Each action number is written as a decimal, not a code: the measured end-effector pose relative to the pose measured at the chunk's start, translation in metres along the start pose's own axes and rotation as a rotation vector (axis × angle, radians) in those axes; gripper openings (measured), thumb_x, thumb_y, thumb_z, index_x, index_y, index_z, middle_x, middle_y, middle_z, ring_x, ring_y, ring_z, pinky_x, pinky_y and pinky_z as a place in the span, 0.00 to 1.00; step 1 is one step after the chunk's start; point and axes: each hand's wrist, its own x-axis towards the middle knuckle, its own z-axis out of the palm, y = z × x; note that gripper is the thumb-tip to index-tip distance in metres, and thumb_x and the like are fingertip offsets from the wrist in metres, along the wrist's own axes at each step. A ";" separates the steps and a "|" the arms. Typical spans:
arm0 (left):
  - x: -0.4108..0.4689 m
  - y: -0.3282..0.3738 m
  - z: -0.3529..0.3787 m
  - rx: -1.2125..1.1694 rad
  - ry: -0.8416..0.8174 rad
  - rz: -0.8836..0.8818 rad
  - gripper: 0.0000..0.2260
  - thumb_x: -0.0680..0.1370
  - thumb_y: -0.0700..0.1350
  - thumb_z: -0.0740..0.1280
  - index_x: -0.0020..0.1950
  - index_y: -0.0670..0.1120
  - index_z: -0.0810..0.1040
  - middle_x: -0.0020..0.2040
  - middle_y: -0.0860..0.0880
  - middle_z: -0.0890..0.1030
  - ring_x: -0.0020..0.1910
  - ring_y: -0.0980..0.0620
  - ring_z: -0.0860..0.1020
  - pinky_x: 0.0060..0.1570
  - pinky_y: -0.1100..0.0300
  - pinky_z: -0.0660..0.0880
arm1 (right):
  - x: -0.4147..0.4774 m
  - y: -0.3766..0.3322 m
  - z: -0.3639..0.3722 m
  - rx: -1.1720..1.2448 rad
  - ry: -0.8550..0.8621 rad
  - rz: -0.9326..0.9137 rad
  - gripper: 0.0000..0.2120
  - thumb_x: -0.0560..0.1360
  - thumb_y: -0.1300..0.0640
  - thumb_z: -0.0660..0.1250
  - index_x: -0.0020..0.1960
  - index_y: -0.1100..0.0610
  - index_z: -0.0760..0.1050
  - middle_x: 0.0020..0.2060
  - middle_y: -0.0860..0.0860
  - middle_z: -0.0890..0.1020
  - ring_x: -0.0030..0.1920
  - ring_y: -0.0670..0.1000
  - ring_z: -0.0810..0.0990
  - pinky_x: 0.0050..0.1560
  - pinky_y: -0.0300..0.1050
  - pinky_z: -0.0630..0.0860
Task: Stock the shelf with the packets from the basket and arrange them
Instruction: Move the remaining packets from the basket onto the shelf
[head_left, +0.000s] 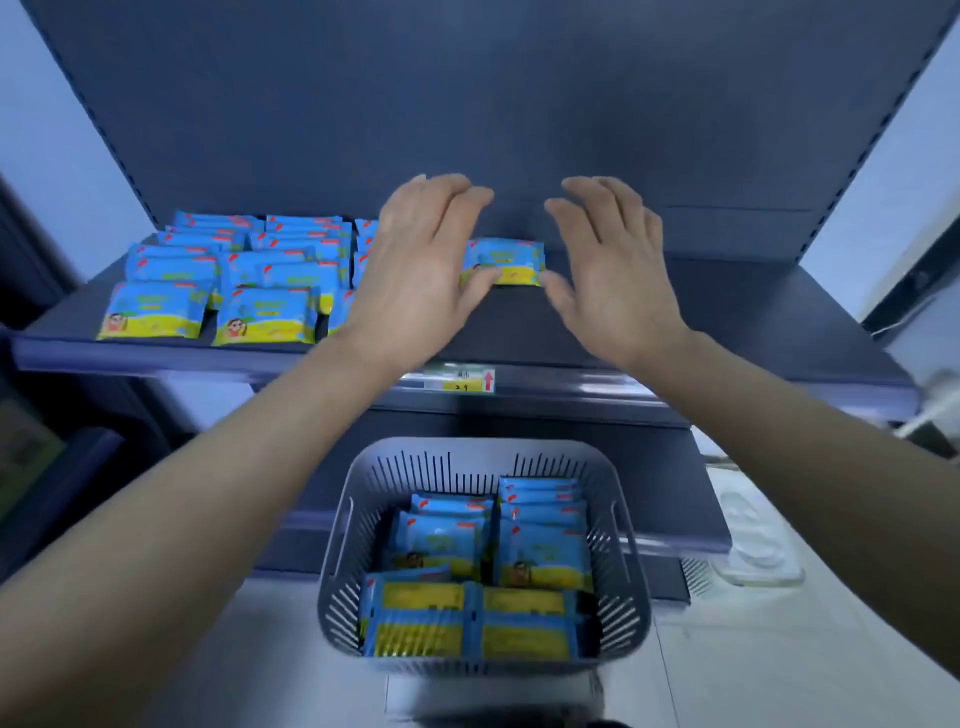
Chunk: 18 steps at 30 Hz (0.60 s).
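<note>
Dark blue shelf, packet rows stacked left. Mid-shelf, lone packet flanked by left hand and right hand; fingers straight, thumbs at its front corners. Below, basket half full of packets.

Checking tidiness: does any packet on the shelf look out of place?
Yes. One packet lies alone between the left hand and right hand, apart from the rows at the left of the shelf, behind their front line.

We see a dark blue shelf carrying overlapping rows of blue-and-yellow packets on its left half. One lone packet lies apart near the middle, and a price tag sits on the front edge.
</note>
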 end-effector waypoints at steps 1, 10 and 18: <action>-0.015 0.004 0.005 -0.024 -0.029 -0.017 0.23 0.72 0.47 0.68 0.63 0.38 0.72 0.59 0.39 0.74 0.59 0.44 0.67 0.66 0.51 0.60 | -0.015 -0.005 0.002 0.012 -0.035 0.011 0.25 0.65 0.58 0.71 0.61 0.64 0.72 0.63 0.61 0.74 0.64 0.65 0.71 0.57 0.59 0.70; -0.184 0.030 0.079 -0.130 -0.594 -0.199 0.23 0.70 0.42 0.73 0.62 0.36 0.74 0.58 0.36 0.76 0.58 0.36 0.73 0.61 0.47 0.65 | -0.165 -0.035 0.072 0.041 -0.602 0.075 0.23 0.74 0.58 0.65 0.67 0.61 0.67 0.66 0.57 0.70 0.68 0.59 0.66 0.65 0.54 0.63; -0.264 0.013 0.105 -0.044 -0.926 -0.337 0.25 0.74 0.46 0.69 0.68 0.40 0.68 0.62 0.40 0.72 0.61 0.40 0.70 0.63 0.52 0.62 | -0.234 -0.032 0.132 0.025 -1.096 0.072 0.24 0.77 0.56 0.62 0.71 0.59 0.60 0.70 0.58 0.64 0.69 0.59 0.61 0.66 0.54 0.62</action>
